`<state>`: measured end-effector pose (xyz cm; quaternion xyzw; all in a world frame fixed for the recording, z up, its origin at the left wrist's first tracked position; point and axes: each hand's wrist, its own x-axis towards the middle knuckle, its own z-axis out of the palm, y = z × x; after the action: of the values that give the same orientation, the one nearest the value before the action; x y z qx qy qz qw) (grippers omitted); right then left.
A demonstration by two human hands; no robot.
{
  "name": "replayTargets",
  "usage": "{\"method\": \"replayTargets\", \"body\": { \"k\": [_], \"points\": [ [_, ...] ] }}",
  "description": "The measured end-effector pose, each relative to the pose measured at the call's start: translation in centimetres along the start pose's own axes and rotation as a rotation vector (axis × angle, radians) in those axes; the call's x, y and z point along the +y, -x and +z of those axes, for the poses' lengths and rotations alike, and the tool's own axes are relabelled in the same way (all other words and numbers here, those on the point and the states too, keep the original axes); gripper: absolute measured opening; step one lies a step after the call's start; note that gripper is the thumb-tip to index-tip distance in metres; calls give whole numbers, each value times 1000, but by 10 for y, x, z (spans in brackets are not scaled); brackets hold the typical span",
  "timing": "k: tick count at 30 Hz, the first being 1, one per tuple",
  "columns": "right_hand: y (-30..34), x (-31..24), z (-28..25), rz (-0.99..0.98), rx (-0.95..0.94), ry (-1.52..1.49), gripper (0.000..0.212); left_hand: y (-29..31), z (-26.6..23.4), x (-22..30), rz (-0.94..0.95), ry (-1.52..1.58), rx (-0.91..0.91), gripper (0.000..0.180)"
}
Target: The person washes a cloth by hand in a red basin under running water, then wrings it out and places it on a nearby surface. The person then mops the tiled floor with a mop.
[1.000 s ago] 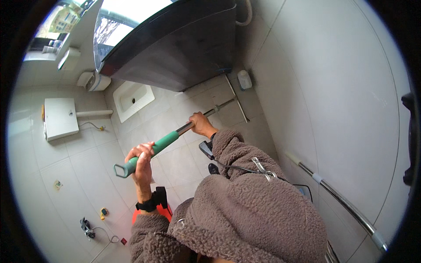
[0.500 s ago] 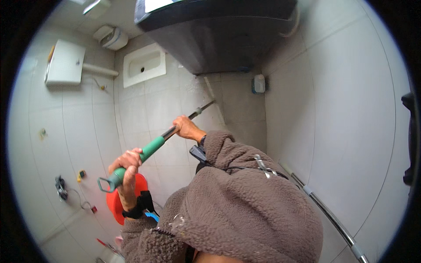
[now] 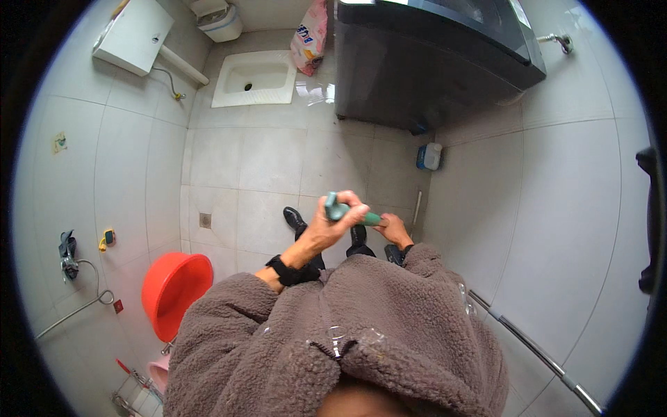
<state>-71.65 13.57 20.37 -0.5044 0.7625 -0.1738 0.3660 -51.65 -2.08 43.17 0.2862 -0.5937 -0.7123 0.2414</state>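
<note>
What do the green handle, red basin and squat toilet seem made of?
Green handle: probably smooth plastic, evenly coloured, though blur leaves it open. Red basin: likely plastic, with a soft sheen and thin rim. Squat toilet: likely glazed ceramic, smooth and white with moulded ridges.

Soft daylight-like brightness over pale floor [image 3: 271, 160]; dimmer corner, diffuse shadow beside dark appliance [image 3: 431, 76]. White glare patches on floor near squat toilet [image 3: 260, 99]. Green handle [image 3: 336, 208] slightly blurred; coat [image 3: 410, 306] texture crisp. Black vignette in corners; left wall [image 3: 125, 160] seams bow toward rim.
</note>
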Motion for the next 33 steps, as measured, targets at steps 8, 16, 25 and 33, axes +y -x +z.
{"method": "replayTargets", "body": {
  "k": [8,16,25,33],
  "points": [
    [-85,-100,73,-235,609,-110,14,-30,-111,53,215,-52,-90,20],
    [-214,-303,138,-375,780,-329,28,-1,-238,141,319,-178,29,20],
    [-264,-393,154,-378,347,-518,32,31,-258,160,413,-562,-11,20],
    [-281,-354,129,-529,444,-160,28,39,-303,149,384,-238,125,13]
  ]
}}
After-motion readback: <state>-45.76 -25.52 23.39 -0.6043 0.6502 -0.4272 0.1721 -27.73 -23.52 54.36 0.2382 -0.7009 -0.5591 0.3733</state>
